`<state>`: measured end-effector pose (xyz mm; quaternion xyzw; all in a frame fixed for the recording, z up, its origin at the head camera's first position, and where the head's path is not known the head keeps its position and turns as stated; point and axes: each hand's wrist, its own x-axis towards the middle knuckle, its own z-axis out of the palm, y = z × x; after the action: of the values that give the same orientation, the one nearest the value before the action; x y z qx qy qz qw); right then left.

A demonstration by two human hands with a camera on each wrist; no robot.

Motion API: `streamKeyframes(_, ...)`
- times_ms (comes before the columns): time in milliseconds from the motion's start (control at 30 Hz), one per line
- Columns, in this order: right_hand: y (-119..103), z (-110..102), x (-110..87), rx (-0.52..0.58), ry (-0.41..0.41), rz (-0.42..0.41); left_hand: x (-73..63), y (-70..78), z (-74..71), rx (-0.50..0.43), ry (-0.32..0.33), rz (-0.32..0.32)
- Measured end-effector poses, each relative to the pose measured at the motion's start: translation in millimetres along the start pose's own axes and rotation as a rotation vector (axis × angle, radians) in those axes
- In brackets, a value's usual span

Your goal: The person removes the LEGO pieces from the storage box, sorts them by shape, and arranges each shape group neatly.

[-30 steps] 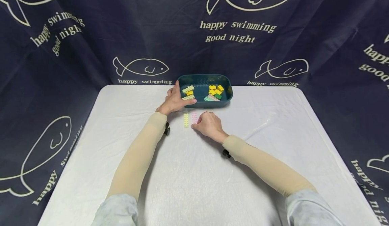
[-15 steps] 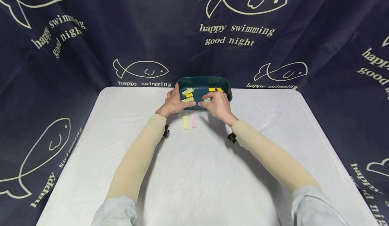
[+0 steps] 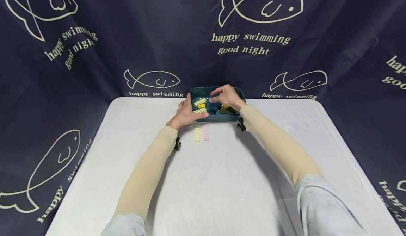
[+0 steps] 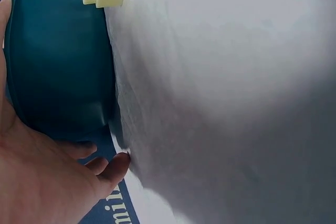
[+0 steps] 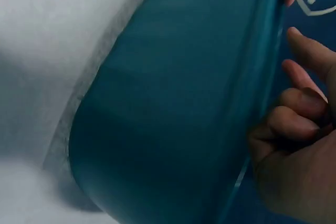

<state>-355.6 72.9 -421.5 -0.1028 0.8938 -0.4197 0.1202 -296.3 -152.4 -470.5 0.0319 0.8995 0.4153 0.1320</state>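
My left hand (image 3: 188, 115) rests on the left front corner of a dark teal bin (image 3: 219, 119), with the thumb laid along its front rim. In the left wrist view its other fingers (image 4: 115, 167) lie loosely beside the bin's end. My right hand (image 3: 229, 97) is over the bin's right half. Its thumb and index finger stand apart with nothing visible between them, and the other fingers are curled in the right wrist view. Pale yellow bricks (image 3: 200, 111) and a yellow brick (image 3: 202, 106) lie at the bin's left. More yellow bricks (image 3: 224, 106) are partly hidden under my right hand.
In front of the bin, a pale yellow brick (image 3: 197, 134) and a pink brick (image 3: 206, 133) lie side by side on the white table (image 3: 203, 179). A navy curtain (image 3: 158, 53) with fish drawings hangs right behind the bin.
My right hand has left the pink brick on the table and moved up and right, over the bin. The left hand stays at the bin's corner. The head view tilts slightly upward.
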Motion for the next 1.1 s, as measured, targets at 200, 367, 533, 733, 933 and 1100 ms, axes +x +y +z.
streamKeyframes(200, 12.7, 12.3, 29.1, -0.056, -0.076, -0.069, -1.9, -0.6, 1.2, -0.006, 0.006, -0.018)
streamKeyframes(367, 18.0, 23.1, 43.5, -0.108, -0.101, -0.095, -3.6, -2.6, 4.8, -0.007, 0.012, -0.007)
streamKeyframes(533, 23.3, 32.2, 54.1, -0.098, -0.118, -0.065, -5.7, -2.5, 8.9, -0.003, 0.017, 0.000)
streamKeyframes(733, 25.3, 33.9, 57.4, -0.101, -0.130, -0.075, -5.1, -0.9, 9.9, -0.001, 0.020, -0.002)
streamKeyframes(933, 23.2, 32.9, 59.1, -0.122, -0.147, -0.045, -6.2, 1.1, 9.6, 0.008, 0.016, -0.009)
streamKeyframes(1100, 23.2, 35.8, 57.2, -0.158, -0.150, -0.066, -6.6, 1.1, 10.1, 0.002, 0.027, -0.008)
